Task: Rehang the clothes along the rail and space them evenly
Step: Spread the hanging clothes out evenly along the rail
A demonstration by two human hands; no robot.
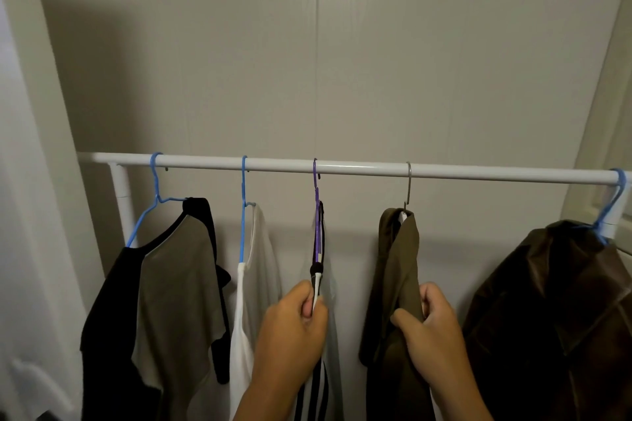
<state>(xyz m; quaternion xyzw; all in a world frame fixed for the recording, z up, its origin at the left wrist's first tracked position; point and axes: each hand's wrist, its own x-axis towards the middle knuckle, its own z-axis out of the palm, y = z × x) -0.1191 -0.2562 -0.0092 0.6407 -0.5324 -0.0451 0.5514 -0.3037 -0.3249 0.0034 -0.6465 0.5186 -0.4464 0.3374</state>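
A white rail (359, 168) runs across the view with several garments on hangers. From the left hang a black and grey T-shirt (171, 284) on a blue hanger, a white top (256, 267) on a blue hanger, a black and white striped garment (318, 270) on a purple hanger, an olive shirt (400, 267) on a metal hook, and a dark brown jacket (554, 311) on a blue hanger at the far right. My left hand (290, 328) pinches the striped garment's front edge. My right hand (431, 325) grips the olive shirt's front edge.
A pale panelled wall stands close behind the rail. The rail's white upright post (123, 202) is at the left end, next to a white surface (30, 215) at the far left. A window frame (615, 113) edges the right side.
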